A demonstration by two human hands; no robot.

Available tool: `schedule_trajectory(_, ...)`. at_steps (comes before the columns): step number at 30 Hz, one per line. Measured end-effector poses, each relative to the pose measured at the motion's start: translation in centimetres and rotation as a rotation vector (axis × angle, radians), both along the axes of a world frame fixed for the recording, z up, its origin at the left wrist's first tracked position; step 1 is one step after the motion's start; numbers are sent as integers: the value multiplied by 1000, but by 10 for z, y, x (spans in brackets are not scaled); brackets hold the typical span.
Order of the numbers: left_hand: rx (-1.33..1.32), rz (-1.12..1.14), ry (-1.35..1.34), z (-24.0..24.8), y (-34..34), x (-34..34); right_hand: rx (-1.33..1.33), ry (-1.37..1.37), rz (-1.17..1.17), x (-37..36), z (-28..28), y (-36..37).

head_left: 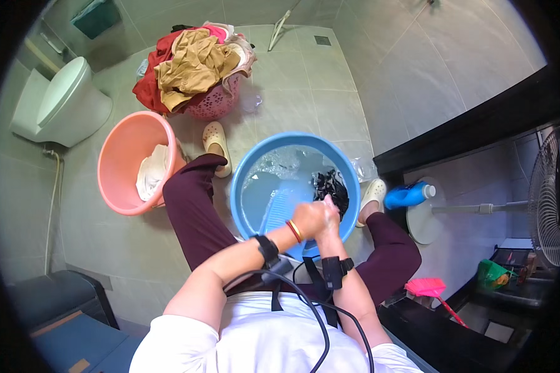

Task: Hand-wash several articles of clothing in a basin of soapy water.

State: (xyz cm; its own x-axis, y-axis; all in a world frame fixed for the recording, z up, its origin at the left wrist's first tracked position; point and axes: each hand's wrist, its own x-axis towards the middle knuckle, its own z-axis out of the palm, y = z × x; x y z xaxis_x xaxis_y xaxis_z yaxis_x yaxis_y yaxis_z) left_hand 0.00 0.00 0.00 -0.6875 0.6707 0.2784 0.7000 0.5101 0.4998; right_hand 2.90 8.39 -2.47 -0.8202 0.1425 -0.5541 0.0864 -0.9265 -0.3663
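Two hands meet over the near right part of a blue basin [246,186] in the head view. The left hand [308,219] and the right hand [331,214] are pressed together and closed around a dark wet garment [331,188], which hangs from the hands into the soapy water against the basin's right wall. A blue washboard [279,208] leans in the basin just left of the hands. Left of the basin stands a pink bucket [115,155] with a white cloth [150,174] inside. Farther off, a pink laundry basket [214,102] is heaped with red and tan clothes. A toilet [62,102] stands at the far left. Right of the basin, a blue detergent bottle [407,194] lies on the floor near a standing fan [544,199].
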Motion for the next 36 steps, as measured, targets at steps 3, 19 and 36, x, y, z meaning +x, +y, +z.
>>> schedule_trajectory(3,46,-10,25,6,-9,18,105,-20,4,23,-4,-8)
schedule_trajectory(19,69,80,-503,46,-20,-17,278,59,-37,-2,52,17)
schedule_trajectory(36,186,134,-413,31,-19,-37,-63,148,129,-3,45,-7)
